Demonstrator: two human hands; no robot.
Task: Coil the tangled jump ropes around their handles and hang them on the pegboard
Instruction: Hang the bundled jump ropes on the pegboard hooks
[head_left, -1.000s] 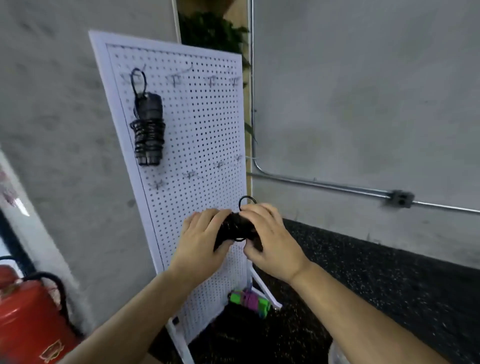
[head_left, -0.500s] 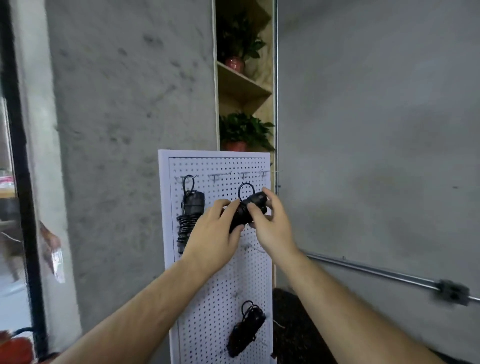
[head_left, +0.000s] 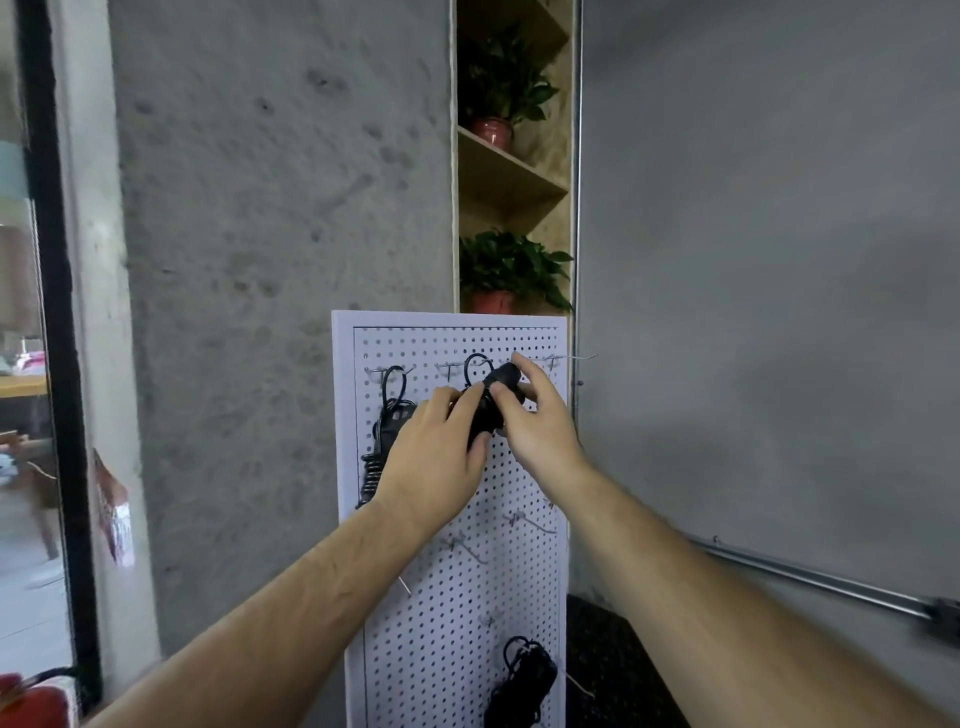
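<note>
Most of the coiled jump rope (head_left: 500, 380) is buried between the two hands. Only a black handle end and a small loop (head_left: 475, 362) poke out on top. Whether that loop has caught anything on the pegboard (head_left: 452, 597) can't be told, because the top-row hooks (head_left: 577, 357) are thin and blurred.

The left hand (head_left: 434, 457) wraps the bundle from below, fingers curled over it. The right hand (head_left: 540, 423) pinches the upper end, thumb in front. Both arms reach up and forward, hands together on the rope.

Just left of the left hand, a second coiled rope (head_left: 387, 415) hangs from a hook, partly hidden behind the knuckles. Well below the hands, a third black bundle (head_left: 524, 675) hangs on the board, its bottom cut off by the frame edge.
</note>
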